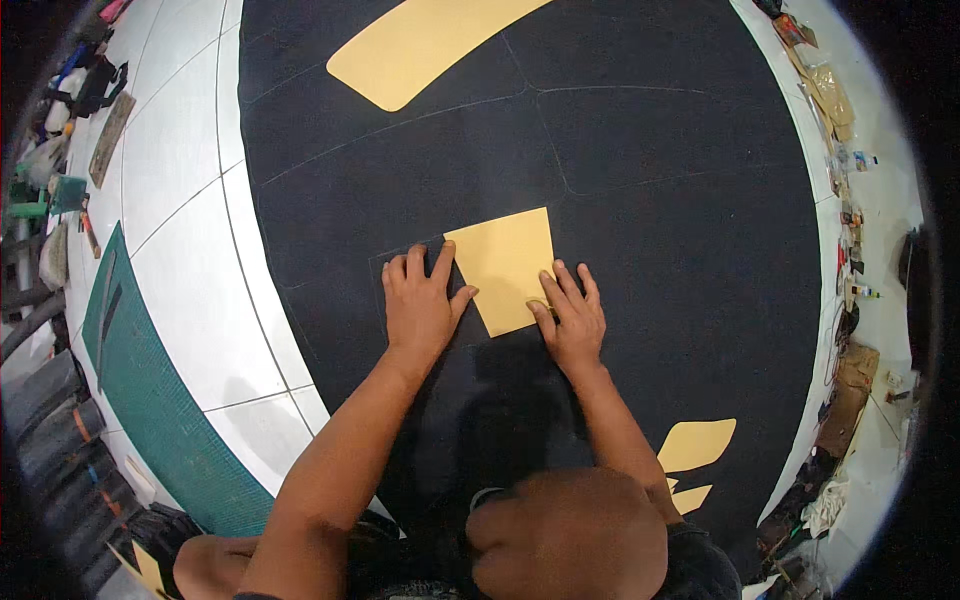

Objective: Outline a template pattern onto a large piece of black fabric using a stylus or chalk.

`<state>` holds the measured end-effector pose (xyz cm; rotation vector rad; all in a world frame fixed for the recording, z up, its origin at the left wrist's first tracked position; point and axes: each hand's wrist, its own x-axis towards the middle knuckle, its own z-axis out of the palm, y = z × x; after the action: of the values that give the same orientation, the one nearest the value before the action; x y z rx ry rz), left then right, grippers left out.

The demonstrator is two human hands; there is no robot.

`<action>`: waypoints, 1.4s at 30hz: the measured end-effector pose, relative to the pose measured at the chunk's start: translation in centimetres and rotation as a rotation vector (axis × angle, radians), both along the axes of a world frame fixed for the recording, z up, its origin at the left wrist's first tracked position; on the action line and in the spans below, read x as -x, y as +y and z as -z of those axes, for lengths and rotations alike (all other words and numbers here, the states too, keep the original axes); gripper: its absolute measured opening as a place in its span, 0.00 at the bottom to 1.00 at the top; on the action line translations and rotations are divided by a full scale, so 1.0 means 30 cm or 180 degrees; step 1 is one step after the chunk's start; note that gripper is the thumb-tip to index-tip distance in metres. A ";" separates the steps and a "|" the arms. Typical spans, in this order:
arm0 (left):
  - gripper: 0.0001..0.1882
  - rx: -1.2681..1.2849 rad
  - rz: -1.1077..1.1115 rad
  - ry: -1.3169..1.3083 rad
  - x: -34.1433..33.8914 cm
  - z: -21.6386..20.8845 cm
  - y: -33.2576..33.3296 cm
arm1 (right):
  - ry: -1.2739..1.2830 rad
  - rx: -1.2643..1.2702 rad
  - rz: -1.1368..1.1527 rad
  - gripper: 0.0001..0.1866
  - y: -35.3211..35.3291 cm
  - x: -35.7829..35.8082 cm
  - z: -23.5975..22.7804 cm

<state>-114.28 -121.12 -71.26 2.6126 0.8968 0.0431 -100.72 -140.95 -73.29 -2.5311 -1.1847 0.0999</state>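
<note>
A 4-sided yellow card [505,265] is lying on the black fabric [680,280], between the person's 2 hands. The left hand [418,305] is spreading its fingers wide along the left side, 1 fingertip meeting the upper left corner and the thumb reaching the edge lower down. The right hand [575,320] is resting with its fingers parted, thumb and index finger touching the right side. Neither hand is closing around the card.

The card is looking thin, light and fairly stiff, so it is probably sliding easily under a sideways push and risking creases if pinched hard. Its opposite edges are offering the best hold, with fingers lying flat near the corners. No print is showing on its face. Thin pale lines [650,88] are crossing the fabric; labels on the small items [864,160] at right are appearing too tiny to read.
</note>
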 end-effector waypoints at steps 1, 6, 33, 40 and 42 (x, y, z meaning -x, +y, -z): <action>0.37 0.0004 0.0002 -0.0005 0.000 0.000 0.000 | -0.0002 -0.0009 -0.0009 0.24 0.001 0.000 0.000; 0.38 0.0043 -0.0014 0.0027 -0.003 -0.003 0.000 | 0.0019 -0.0136 -0.0051 0.25 0.000 -0.007 0.001; 0.34 0.0569 0.1189 0.0222 -0.172 -0.042 -0.043 | 0.1017 -0.1281 0.0950 0.16 -0.031 -0.017 -0.126; 0.43 0.0428 0.1219 0.0362 -0.183 -0.033 -0.049 | 0.2628 -0.0995 0.1322 0.23 -0.096 0.140 -0.147; 0.43 0.0398 0.1230 0.0437 -0.188 -0.035 -0.048 | 0.2814 -0.1350 0.1396 0.22 -0.083 0.174 -0.127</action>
<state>-108.65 -122.55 -70.20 2.6455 0.4065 -0.2876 -105.93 -143.45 -69.49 -1.9348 -0.2577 0.6872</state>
